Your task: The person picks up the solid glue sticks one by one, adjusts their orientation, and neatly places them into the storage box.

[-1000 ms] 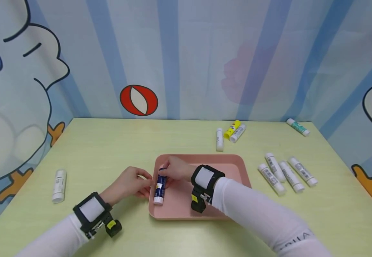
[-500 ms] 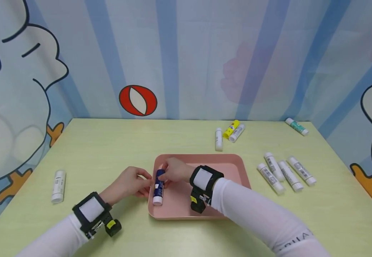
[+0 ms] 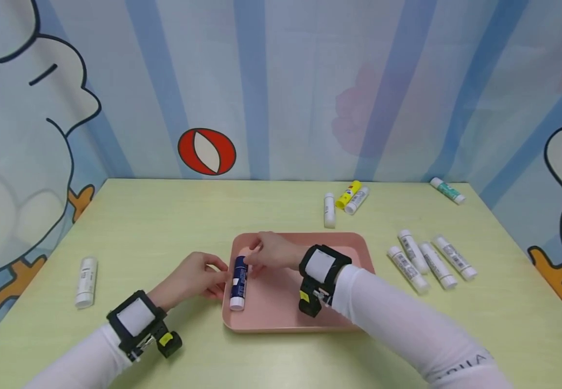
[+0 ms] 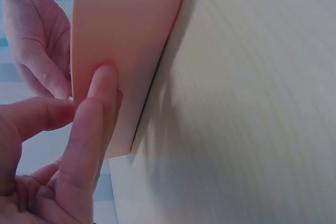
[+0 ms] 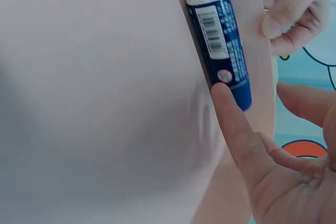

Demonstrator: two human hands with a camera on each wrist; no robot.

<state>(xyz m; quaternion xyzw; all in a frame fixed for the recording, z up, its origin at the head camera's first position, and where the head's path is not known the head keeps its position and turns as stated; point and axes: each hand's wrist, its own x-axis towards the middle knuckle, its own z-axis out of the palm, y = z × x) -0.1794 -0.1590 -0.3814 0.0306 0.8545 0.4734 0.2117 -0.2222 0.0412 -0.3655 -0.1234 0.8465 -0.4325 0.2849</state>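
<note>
A dark blue glue stick (image 3: 238, 283) with a white end lies along the left side of the pink tray (image 3: 300, 319). My right hand (image 3: 273, 251) is just right of it. In the right wrist view, one fingertip meets the blue cap end of the glue stick (image 5: 218, 35), while the thumb stands well apart. My left hand (image 3: 193, 278) pinches the tray's left rim. The left wrist view has its fingers against the outer wall of the tray (image 4: 126, 19) and its thumb at the rim edge.
One white glue stick (image 3: 86, 282) lies far left on the table (image 3: 164, 216). Several white glue sticks (image 3: 437, 265) lie right of the tray. Behind it are a yellow glue stick (image 3: 348, 194) and two white ones; a green-labelled stick (image 3: 448, 190) lies at the back right.
My right hand has loosened its hold on the blue glue stick and shifted to the right, baring the stick's far end. The left hand stays at the tray's rim.
</note>
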